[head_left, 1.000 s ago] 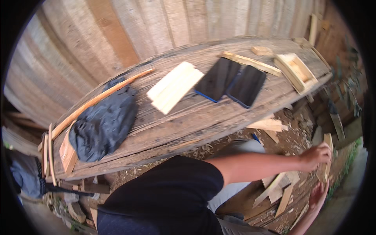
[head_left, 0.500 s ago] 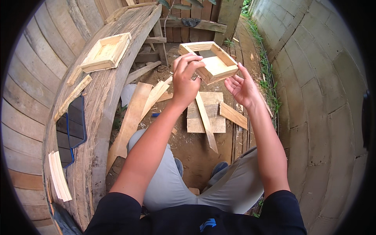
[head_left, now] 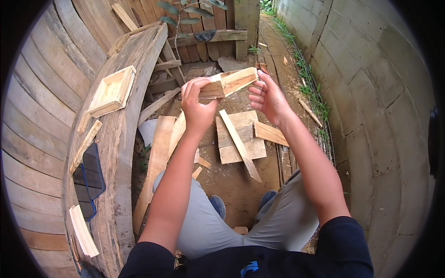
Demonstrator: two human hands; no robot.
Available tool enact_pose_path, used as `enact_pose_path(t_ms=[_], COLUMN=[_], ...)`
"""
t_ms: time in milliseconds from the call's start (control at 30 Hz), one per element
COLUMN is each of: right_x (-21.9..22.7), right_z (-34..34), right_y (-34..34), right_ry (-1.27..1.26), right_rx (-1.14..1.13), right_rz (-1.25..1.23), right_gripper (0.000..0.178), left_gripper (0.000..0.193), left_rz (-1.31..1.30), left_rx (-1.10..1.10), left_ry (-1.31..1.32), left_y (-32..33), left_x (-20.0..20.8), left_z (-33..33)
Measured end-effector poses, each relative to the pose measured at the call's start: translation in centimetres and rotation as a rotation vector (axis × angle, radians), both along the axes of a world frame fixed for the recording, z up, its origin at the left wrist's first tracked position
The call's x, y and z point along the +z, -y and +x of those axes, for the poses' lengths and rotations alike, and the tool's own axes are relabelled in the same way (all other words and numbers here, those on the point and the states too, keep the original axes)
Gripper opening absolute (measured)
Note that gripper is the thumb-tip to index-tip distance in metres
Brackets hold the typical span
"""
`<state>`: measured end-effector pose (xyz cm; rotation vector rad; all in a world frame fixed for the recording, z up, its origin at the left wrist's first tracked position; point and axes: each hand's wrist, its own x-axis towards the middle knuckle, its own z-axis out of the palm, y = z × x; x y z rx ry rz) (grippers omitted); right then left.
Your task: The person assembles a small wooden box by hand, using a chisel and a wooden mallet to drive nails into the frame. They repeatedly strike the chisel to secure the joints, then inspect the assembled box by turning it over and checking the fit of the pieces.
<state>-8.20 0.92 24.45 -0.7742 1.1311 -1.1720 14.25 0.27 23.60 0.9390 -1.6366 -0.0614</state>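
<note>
A shallow wooden box is held up in front of me, tilted so that its outer sides face me and most of its inside is hidden. My left hand grips its left end, thumb below and fingers over the top. At the right end corner, my right hand has its thumb and fingertips against the wood, with the other fingers loosely curled. A similar box rests on the thick plank bench to my left.
Along the bench lie dark blue-edged sunglass-like panels, a wood strip and pale pieces. Boards and a long plank lie on the dirt floor. A block wall stands at right, a plank fence ahead.
The box has moved left and slightly down in both hands. It has been tipped, so its inside, open to view before, is now mostly hidden. The view has shifted too.
</note>
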Motion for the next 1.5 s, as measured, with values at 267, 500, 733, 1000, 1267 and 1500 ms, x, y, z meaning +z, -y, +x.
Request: enact_pose_path(t_ms=[267,500,733,1000,1267,1500], right_x=[-0.1,2.2,1.4,1.1,0.7,-0.1], right_z=[-0.5,0.8,0.8,1.2,1.1,1.5], right_y=[0.0,-2.2,-1.8,-1.9,-1.7,-1.5], right_ry=[-0.595,-1.219,-1.114,-1.160,-1.085,-1.061], right_rx=[-0.286,-0.021,0.070,0.076,0.065,-0.008], right_rz=[-0.435,-1.133,-1.220,-1.254,-1.165,-1.172], right_gripper=[0.071,0.087,0.066,0.049,0.046,0.045], left_gripper=[0.049,0.045,0.044,0.045,0.047,0.050], left_rz=[0.153,0.190,0.113,0.110,0.166,0.094], left_rx=[-0.096,-0.146,-0.179,-0.184,-0.082,-0.076], left_ry=[-0.087,-0.011,0.103,0.197,0.337,0.248], left_y=[-0.2,-0.1,-0.3,-0.5,0.5,-0.1], left_x=[0.1,-0.3,-0.7,-0.4,-0.1,0.1], left_z=[-0.6,-0.2,-0.7,-0.8,1.9,1.1])
